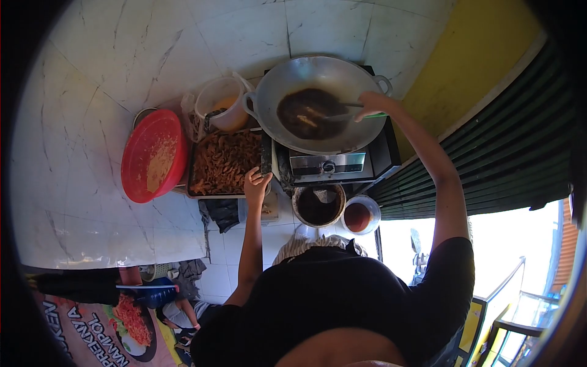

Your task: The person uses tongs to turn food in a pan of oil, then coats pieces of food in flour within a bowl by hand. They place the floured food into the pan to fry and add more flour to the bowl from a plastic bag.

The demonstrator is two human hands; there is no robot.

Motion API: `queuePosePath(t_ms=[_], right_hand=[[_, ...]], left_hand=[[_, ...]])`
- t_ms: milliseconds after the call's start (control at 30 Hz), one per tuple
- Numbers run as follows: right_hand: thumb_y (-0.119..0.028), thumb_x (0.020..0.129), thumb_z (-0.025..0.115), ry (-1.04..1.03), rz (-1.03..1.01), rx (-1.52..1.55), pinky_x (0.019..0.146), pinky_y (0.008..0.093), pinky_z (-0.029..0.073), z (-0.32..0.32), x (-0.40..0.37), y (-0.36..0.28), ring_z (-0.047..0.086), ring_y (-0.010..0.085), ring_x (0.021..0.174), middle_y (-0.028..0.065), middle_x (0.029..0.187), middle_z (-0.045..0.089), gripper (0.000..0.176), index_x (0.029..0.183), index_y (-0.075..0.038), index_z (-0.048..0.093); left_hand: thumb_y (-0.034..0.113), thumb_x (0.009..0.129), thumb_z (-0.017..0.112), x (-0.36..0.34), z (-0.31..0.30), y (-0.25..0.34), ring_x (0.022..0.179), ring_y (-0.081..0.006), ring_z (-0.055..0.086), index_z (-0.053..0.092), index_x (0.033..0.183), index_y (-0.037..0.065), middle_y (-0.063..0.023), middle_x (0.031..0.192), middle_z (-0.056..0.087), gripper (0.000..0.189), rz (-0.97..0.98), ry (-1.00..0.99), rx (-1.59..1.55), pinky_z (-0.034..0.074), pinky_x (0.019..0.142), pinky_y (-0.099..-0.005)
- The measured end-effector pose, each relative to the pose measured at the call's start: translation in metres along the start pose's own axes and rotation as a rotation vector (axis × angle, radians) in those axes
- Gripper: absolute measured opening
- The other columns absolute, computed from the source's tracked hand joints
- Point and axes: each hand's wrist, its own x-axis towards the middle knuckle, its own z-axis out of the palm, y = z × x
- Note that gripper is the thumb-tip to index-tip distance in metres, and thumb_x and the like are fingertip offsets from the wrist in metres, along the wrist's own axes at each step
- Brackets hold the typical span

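Note:
My right hand [372,105] is over the right side of a large metal wok [275,85], closed around a spatula [337,117] with some green at its handle. The blade reaches into dark oil [299,101], where a light-brown piece of food [307,120] floats. My left hand [257,181] rests at the front right corner of a tray [211,196] heaped with brown fried pieces [225,160]. Its fingers are somewhat apart, with nothing visible in them. The wok sits on a stove [327,166] with a front knob.
Left of the tray is a red basin [136,160] with pale crumbs. A white bucket [208,98] with orange contents stands behind the tray. Below the stove are a dark-filled pot [319,206] and a bucket of reddish liquid [359,217]. Another person [181,315] is at lower left.

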Motion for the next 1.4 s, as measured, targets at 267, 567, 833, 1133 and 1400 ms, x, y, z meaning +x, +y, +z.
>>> queuePosePath(t_ms=[267, 567, 833, 1133, 1400], right_hand=[[-0.038, 0.046, 0.070, -0.007, -0.030, 0.050, 0.058, 0.0376, 0.044, 0.014, 0.016, -0.002, 0.058, 0.0308, 0.067, 0.0219, 0.071, 0.058, 0.054, 0.072, 0.009, 0.058], [-0.035, 0.052, 0.068, 0.014, 0.026, 0.114, 0.058, 0.0354, 0.043, -0.004, 0.013, 0.013, 0.057, 0.0275, 0.066, 0.0183, 0.069, 0.059, 0.048, 0.075, 0.006, 0.060], [-0.036, 0.048, 0.069, -0.025, -0.007, 0.101, 0.063, 0.0367, 0.045, 0.013, 0.030, 0.001, 0.058, 0.0311, 0.072, 0.0229, 0.074, 0.058, 0.055, 0.077, 0.009, 0.057], [-0.031, 0.056, 0.067, -0.022, -0.052, 0.145, 0.072, 0.0351, 0.045, 0.021, 0.010, -0.038, 0.057, 0.0323, 0.082, 0.0237, 0.087, 0.058, 0.057, 0.096, 0.008, 0.055], [-0.031, 0.059, 0.064, 0.034, -0.082, 0.059, 0.075, 0.0353, 0.044, 0.030, -0.005, -0.033, 0.057, 0.0315, 0.084, 0.0211, 0.089, 0.058, 0.053, 0.099, 0.003, 0.055]], left_hand=[[0.019, 0.063, 0.074, -0.004, 0.000, 0.009, 0.086, -0.0192, 0.054, 0.046, 0.108, 0.000, -0.0145, 0.095, 0.052, 0.057, -0.008, 0.005, 0.064, 0.045, 0.074, -0.0284], [0.020, 0.062, 0.075, -0.003, 0.000, 0.004, 0.086, -0.0194, 0.054, 0.046, 0.108, -0.001, -0.0151, 0.096, 0.051, 0.058, -0.009, -0.002, 0.030, 0.044, 0.074, -0.0285], [0.022, 0.062, 0.075, -0.006, 0.001, 0.011, 0.087, -0.0195, 0.054, 0.046, 0.108, -0.001, -0.0158, 0.097, 0.051, 0.059, -0.017, -0.010, 0.016, 0.044, 0.076, -0.0293], [0.028, 0.061, 0.074, -0.004, 0.000, 0.002, 0.089, -0.0253, 0.053, 0.047, 0.106, 0.002, -0.0174, 0.099, 0.051, 0.058, -0.008, 0.001, 0.035, 0.044, 0.074, -0.0319], [0.020, 0.062, 0.075, -0.004, 0.000, 0.006, 0.088, -0.0202, 0.053, 0.046, 0.108, 0.000, -0.0151, 0.098, 0.050, 0.058, -0.034, 0.000, 0.039, 0.044, 0.075, -0.0284]])
